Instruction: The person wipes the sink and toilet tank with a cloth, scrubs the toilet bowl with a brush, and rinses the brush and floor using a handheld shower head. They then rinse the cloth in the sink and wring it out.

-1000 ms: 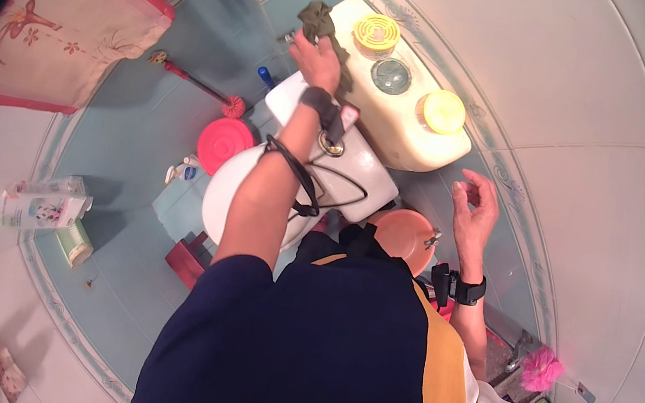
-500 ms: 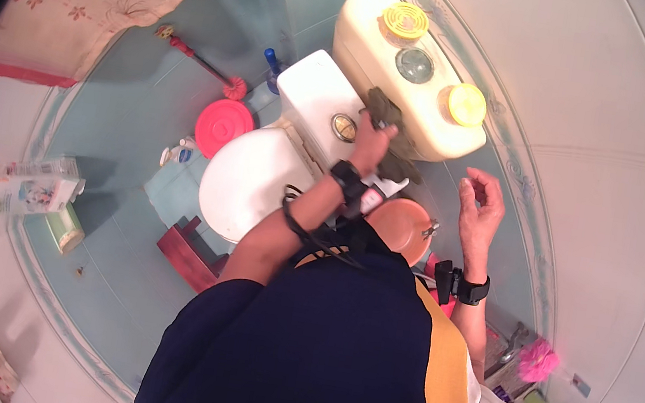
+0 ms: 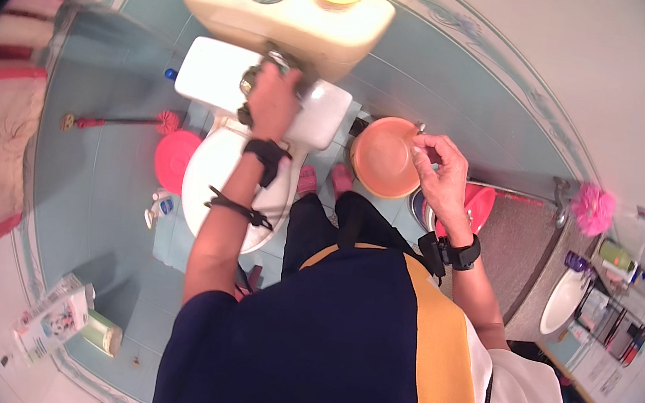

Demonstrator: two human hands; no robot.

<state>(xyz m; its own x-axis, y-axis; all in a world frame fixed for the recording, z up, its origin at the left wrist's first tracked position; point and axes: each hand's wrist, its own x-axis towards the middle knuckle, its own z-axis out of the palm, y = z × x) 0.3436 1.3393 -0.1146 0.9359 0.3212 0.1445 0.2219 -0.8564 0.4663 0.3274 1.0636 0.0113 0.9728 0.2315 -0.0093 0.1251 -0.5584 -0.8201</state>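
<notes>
- The left hand [image 3: 272, 102] has carried the dark cloth [image 3: 301, 73] from the right end of the toilet tank [image 3: 206, 74] to mid-top, beside the flush button [image 3: 247, 82], so contact now lies there.
- Its fingers look bunched on the cloth, though motion blur hides how tightly.
- The right hand [image 3: 445, 176] hangs loosely curled by the right rim of the orange basin [image 3: 384, 154], nothing visible in it.
- The cream container [image 3: 282, 27] crowds the tank's back edge; bare white top opens either side, with the seat lid [image 3: 211, 176] in front.
</notes>
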